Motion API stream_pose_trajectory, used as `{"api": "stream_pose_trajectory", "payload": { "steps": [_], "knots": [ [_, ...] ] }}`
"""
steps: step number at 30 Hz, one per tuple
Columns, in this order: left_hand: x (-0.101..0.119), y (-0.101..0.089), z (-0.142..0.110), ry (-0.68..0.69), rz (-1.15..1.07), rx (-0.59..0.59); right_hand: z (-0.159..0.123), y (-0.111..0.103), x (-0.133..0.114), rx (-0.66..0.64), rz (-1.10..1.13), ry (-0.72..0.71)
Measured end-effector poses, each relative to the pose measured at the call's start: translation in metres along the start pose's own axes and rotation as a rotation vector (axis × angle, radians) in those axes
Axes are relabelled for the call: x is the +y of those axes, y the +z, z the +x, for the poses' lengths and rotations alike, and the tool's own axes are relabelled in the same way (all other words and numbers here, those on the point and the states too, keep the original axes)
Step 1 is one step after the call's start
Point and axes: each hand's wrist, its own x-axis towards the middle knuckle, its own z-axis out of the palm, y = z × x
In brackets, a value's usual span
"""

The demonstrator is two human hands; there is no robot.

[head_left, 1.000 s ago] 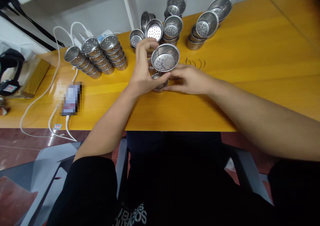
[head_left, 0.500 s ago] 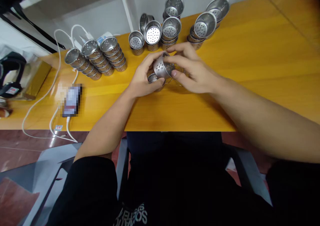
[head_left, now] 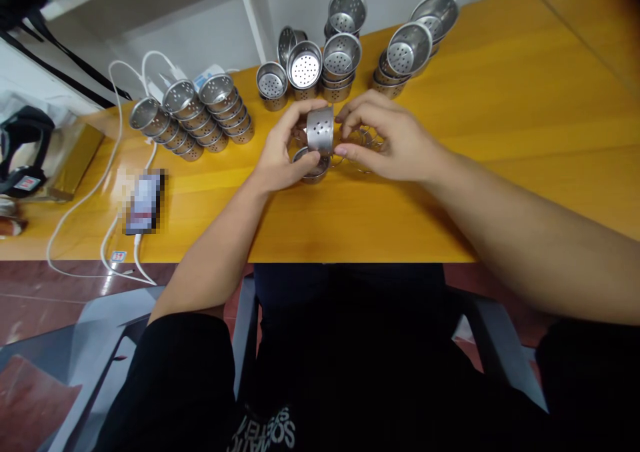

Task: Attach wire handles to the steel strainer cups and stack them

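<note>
My left hand (head_left: pixel 285 149) is closed around a perforated steel cup (head_left: pixel 320 131) that lies tilted on its side, its mouth turned to the right. At that rim, the fingertips and thumb of my right hand (head_left: pixel 380 135) are bent together. Whether they grip the rim or a thin wire there, I cannot make out. Beneath the held cup, a second steel cup (head_left: pixel 315 172) stands on the table, partly covered by my left thumb. Several thin curved wires (head_left: pixel 367 139) lie on the table behind and under my right fingers.
Stacked perforated cups (head_left: pixel 217 109) stand at the left. More stacks (head_left: pixel 340 62) are at the back middle, with others (head_left: pixel 407 55) at the back right. A phone (head_left: pixel 145 202) with white cables (head_left: pixel 117 132) lies on the wooden table (head_left: pixel 350 232). Headphones (head_left: pixel 25 145) sit far left.
The held cup has turned from mouth-up onto its side, its mouth now facing right. My right hand rose from below the cup, reached into its mouth, then drew back to the rim.
</note>
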Motion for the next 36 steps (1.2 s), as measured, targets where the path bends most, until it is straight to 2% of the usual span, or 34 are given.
{"api": "stream_pose_trajectory", "payload": {
  "steps": [4,7,13,17,23,26,29,33,36],
  "knots": [
    [0.015,0.0,0.002,-0.064,0.037,-0.043,0.001,-0.003,-0.006,0.003,-0.029,-0.005],
    [0.019,-0.002,0.002,-0.114,0.056,-0.065,0.001,-0.007,-0.014,-0.007,-0.058,0.038],
    [0.007,-0.005,0.001,-0.161,0.088,-0.071,0.003,-0.01,-0.021,-0.039,-0.069,0.115],
    [0.0,-0.007,0.0,-0.196,0.097,-0.075,0.004,-0.011,-0.017,-0.04,-0.029,0.111],
    [-0.008,-0.004,-0.004,-0.169,0.116,-0.045,0.003,-0.016,-0.013,-0.01,0.022,0.052],
    [-0.022,-0.01,-0.006,-0.156,0.13,-0.008,0.003,-0.007,-0.016,0.004,0.09,-0.034],
    [-0.046,-0.024,-0.008,-0.189,0.199,0.087,0.003,0.004,-0.015,0.098,0.122,-0.081],
    [-0.078,-0.047,-0.009,-0.247,0.244,0.261,0.001,0.001,-0.001,0.11,0.024,0.088],
    [-0.082,-0.059,-0.011,-0.256,0.219,0.206,-0.002,-0.009,0.021,0.081,-0.012,0.164]
  ]
}}
